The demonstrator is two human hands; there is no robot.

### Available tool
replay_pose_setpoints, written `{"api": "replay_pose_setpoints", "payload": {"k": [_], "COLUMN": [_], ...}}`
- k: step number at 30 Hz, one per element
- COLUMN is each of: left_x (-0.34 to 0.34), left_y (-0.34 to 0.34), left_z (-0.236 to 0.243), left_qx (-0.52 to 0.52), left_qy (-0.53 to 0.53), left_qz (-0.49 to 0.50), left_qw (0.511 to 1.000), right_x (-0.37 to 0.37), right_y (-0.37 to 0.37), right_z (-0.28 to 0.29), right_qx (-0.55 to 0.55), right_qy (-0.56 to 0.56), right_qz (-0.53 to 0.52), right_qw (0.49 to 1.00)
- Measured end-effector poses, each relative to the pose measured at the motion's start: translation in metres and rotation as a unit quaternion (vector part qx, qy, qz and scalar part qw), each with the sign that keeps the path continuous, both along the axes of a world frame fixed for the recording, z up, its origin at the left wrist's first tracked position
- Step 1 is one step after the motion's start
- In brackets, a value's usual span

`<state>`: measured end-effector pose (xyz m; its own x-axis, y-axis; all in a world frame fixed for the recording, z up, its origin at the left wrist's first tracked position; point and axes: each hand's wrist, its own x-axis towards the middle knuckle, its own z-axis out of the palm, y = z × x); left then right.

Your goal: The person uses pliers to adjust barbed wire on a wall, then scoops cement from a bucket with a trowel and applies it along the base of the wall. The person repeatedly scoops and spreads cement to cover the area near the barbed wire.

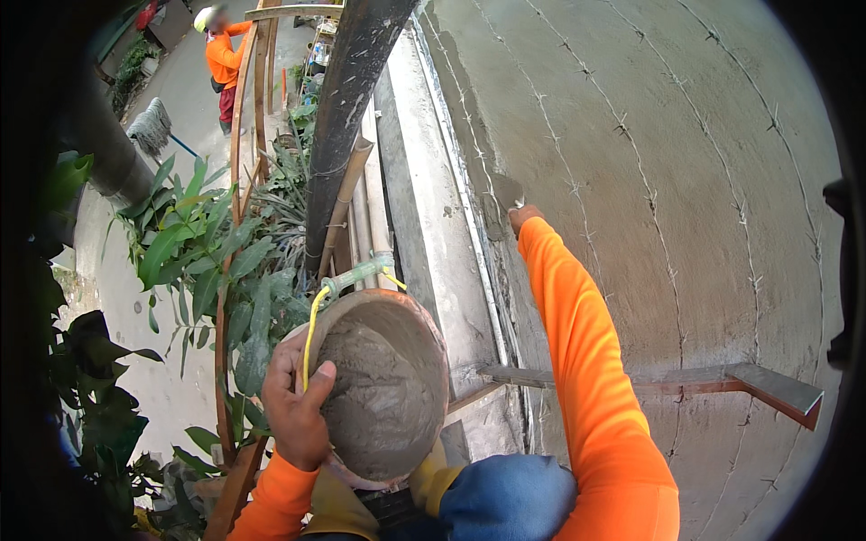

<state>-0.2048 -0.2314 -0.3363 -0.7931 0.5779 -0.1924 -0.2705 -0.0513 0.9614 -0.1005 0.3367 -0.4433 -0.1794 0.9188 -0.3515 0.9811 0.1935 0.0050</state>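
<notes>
My left hand (pixel 302 401) grips the left rim of a round bucket (pixel 440 347), its thumb hooked over the edge beside a yellow cord (pixel 313 329). Wet grey mortar (pixel 374 397) lies inside the bucket, which rests close to my knees. Stretched far forward, my right hand (pixel 523 216) is closed around the handle of a trowel (pixel 508 191). The trowel's blade is against or very near the grey plastered wall (pixel 686 261), by a darker wet patch; exact contact is hard to see. My right fingers are mostly hidden behind the hand.
Strands of barbed wire (pixel 649 194) run before the wall, above an angled metal bracket (pixel 776 388). A dark post (pixel 347 117), bamboo poles (pixel 365 207) and a wooden rail (pixel 236 162) stand ahead and left. Leafy plants (pixel 203 248) crowd the left; a person in orange (pixel 224 63) stands below.
</notes>
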Motion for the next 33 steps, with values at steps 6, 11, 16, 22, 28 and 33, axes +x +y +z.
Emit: {"api": "replay_pose_setpoints", "payload": {"k": [6,11,16,22,28,33], "left_x": [-0.002,0.001,-0.002,-0.005,-0.006,-0.005], "left_y": [-0.001,0.002,0.001,0.001,0.002,-0.001], "left_z": [0.003,0.005,0.004,0.002,0.004,0.004], "left_qx": [-0.007,0.017,0.006,-0.017,-0.017,-0.012], "left_qy": [-0.018,-0.047,-0.03,-0.011,-0.011,-0.016], "left_qz": [0.007,0.014,-0.003,-0.007,-0.01,-0.01], "left_qw": [1.0,0.999,1.0,1.0,1.0,1.0], "right_x": [0.017,0.006,-0.011,-0.025,-0.011,0.001], "right_y": [-0.02,-0.004,0.063,0.103,0.064,0.037], "right_z": [0.014,0.022,-0.012,-0.043,-0.017,0.008], "right_qx": [0.095,-0.024,-0.002,-0.043,-0.144,-0.153], "right_qy": [0.067,-0.055,-0.256,-0.443,-0.348,-0.44], "right_qz": [-0.023,0.096,0.366,0.599,0.238,0.298], "right_qw": [0.993,0.994,0.895,0.666,0.895,0.833]}}
